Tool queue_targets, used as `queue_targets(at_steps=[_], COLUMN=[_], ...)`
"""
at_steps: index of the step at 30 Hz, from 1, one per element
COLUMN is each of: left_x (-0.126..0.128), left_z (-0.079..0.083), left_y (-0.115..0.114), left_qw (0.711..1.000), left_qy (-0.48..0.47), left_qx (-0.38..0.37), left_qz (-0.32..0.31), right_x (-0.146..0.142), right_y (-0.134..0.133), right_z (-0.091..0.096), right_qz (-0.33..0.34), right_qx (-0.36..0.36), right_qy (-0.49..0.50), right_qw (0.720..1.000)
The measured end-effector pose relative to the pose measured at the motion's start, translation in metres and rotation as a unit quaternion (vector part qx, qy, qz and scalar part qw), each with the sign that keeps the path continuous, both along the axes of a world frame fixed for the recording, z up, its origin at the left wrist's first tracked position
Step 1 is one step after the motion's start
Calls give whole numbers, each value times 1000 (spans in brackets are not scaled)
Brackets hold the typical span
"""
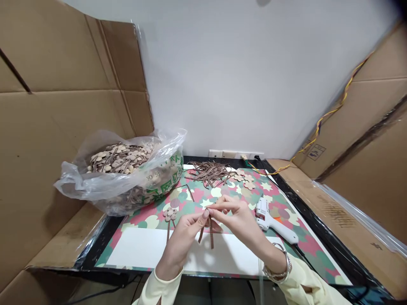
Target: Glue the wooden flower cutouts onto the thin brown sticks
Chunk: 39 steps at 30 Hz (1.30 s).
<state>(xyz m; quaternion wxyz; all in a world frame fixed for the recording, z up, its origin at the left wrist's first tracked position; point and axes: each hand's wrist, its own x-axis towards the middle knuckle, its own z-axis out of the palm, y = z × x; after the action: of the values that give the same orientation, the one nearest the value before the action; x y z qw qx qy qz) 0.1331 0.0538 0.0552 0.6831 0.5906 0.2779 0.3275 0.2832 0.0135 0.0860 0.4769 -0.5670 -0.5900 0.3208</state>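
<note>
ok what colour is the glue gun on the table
The glue gun is mostly white, seen best in the head view.

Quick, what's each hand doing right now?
Left hand: closed, fingers pinching the bent strip near its top.
Right hand: closed, fingers pinching the same strip's top.

**Decent bright light, bendy edges**

Even glow on the wall (238, 84), from overhead I reckon. Soft shadow sits on the white paper (136, 245) under the left hand (181, 237) and right hand (238, 218), and the plastic bag (95, 184) throws a darker smudge onto the left cardboard (63, 127). Its crinkles catch glare. Middle's fairly crisp; right cardboard (365, 169) looks stretched, top right corner's dark.
</note>
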Motion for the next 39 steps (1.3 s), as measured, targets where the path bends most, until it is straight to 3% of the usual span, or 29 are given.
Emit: queue_targets(at_steps=[6,13,20,27,39], left_x=[8,16,25,29,32], left_z=[1,11,12,7,-4], left_y=[-6,-12,-16,-16,-4], left_qw=[999,991,984,988,992], left_qy=[42,104,134,118,122], left_qx=[31,79,119,97,12], left_qz=[15,-7,-3,-31,-13], right_x=[20,38,49,56,62], right_y=[-2,-2,4,5,7], right_z=[3,16,8,2,-10], right_qz=[72,115,143,142,140], right_qx=[-66,-100,-109,-105,-78], right_qy=[41,-57,-47,-56,-38], right_qw=[994,987,983,983,986])
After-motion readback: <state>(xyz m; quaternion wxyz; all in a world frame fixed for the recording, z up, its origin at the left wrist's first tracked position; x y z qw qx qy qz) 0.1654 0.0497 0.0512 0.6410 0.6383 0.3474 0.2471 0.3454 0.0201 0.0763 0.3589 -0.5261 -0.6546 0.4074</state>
